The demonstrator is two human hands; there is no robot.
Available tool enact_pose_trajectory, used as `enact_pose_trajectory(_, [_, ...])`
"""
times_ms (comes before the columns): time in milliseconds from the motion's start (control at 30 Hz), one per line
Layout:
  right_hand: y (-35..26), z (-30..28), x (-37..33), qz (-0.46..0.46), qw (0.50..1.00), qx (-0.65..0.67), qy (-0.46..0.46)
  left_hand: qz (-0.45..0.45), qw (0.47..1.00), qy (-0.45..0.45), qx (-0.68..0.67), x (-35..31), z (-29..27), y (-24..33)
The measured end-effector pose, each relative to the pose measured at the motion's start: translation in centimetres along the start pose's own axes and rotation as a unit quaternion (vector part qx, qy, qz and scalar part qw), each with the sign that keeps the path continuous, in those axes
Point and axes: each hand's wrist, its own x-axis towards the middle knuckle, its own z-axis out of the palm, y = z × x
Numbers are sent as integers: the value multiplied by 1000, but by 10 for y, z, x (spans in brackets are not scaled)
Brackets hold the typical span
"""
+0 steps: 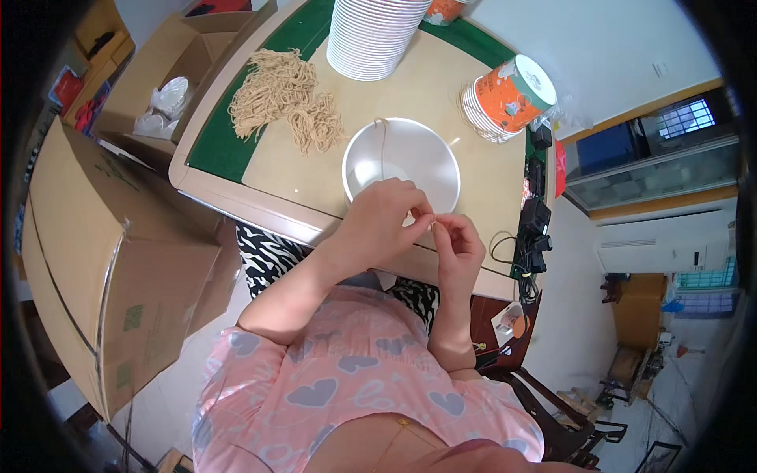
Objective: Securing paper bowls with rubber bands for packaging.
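Note:
A round white paper bucket (pixel 441 162) stands at the table's near side with its mouth facing up. A thin tan cord (pixel 383 150) hangs over its far rim and runs down across the inside. My left hand (pixel 382 217) is over the bucket's near rim, its thumb and forefinger pinched together. Fingertip to fingertip with it, my right hand (pixel 457 240) pinches as well. A small bit of tan cord (pixel 433 222) shows between the two pinches; the knuckles hide the rest.
Piles of loose tan cord (pixel 272 91) lie at the table's left. A tall stack of white buckets (pixel 371 39) stands at the back. Orange printed buckets (pixel 501 98) sit at the right, near black power adapters (pixel 535 217). Large cardboard boxes (pixel 150 260) flank the table's left side.

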Motion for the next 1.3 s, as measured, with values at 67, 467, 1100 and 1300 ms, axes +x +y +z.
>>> enact_pose_trajectory(67, [-4,1,2,-12,1000,-9,5,-7,1000,4,-3,2,0,-1])
enact_pose_trajectory(467, [-7,1,11,-103,970,-217,-27,-46,995,13,-93,5,-5,-1])
enact_pose_trajectory(1100, [-8,5,8,-59,983,-174,8,-66,992,-23,-104,4,0,2])
enact_pose_trajectory(1300, [-16,15,10,-64,990,-119,43,-63,990,-14,-124,4,0,2])
